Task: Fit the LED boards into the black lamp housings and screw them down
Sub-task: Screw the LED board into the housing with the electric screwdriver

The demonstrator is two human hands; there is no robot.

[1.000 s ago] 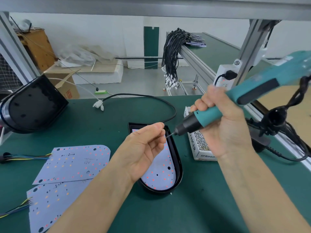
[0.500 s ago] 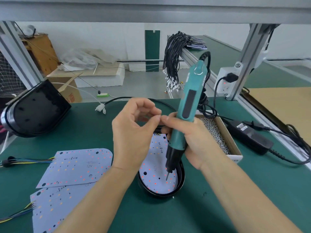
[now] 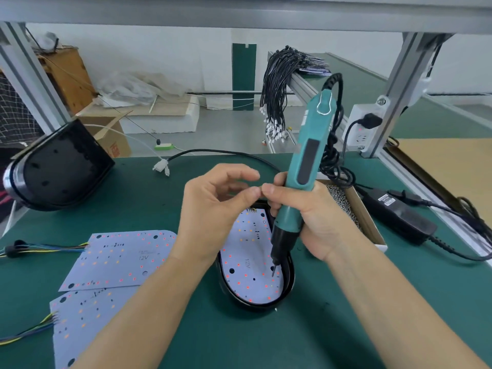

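LED board (image 3: 250, 265) in housing (image 3: 288, 275)

Green-topped bench (image 3: 346, 328); black lamp housing (image 3: 288, 282) at centre, an LED board (image 3: 249, 272) lying inside it; two loose LED boards (image 3: 119, 258) at left, overlapping, coloured wires (image 3: 45, 250) trailing off their left ends; second black housing (image 3: 57, 166) at far left, tipped up on its edge; white connector (image 3: 162, 166) on a black cable (image 3: 226, 153) near the back; cardboard box of screws (image 3: 366, 222) at right; black power adapter (image 3: 399, 213) just beyond the box, its lead running off right.
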